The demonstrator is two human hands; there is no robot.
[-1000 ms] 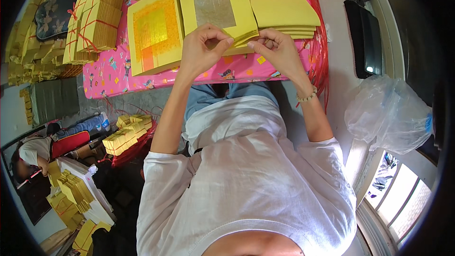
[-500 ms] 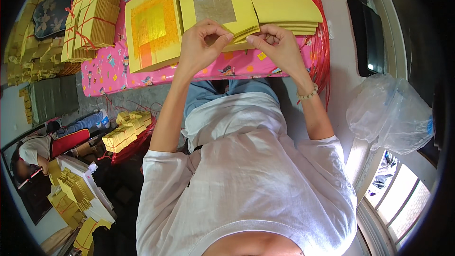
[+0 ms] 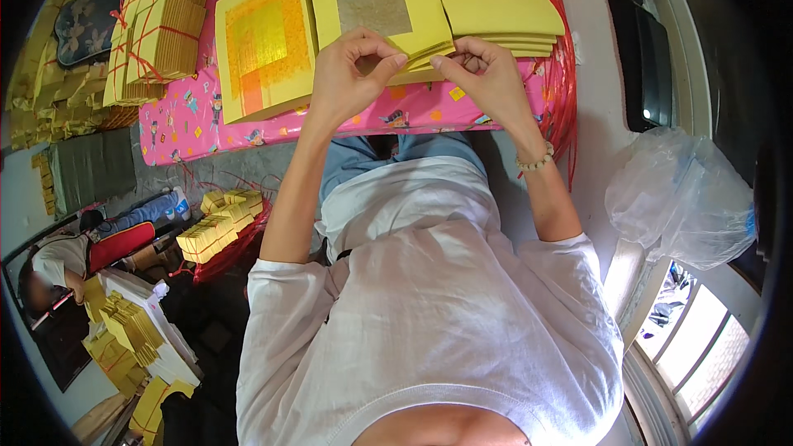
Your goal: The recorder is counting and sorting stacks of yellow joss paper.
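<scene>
A stack of yellow paper sheets (image 3: 419, 21) lies in front of me; the top sheet bears a silver-grey square (image 3: 372, 2). At its near edge my left hand (image 3: 357, 70) is closed, thumb and forefinger pinching the paper. My right hand (image 3: 486, 74) grips the near right corner, its thumb in front and its other fingers curled. Several sheet edges are slightly lifted and fanned between the hands. To the left sits another stack of yellow sheets (image 3: 304, 74), its top one carrying an orange patch with a gold square (image 3: 263, 37). Folded yellow sheets (image 3: 500, 8) are piled to the right.
A pink patterned cloth (image 3: 194, 128) covers the table. Bundles of yellow paper tied with red string (image 3: 165, 29) stand at its left. Red strings (image 3: 564, 91) hang over the right edge. A clear plastic bag (image 3: 681, 198) is at far right. Another person (image 3: 62, 264) sits at lower left near more bundles.
Both hands keep their hold on the near edge of the yellow sheets. My left hand has shifted very slightly upward; the view has tilted a little.
</scene>
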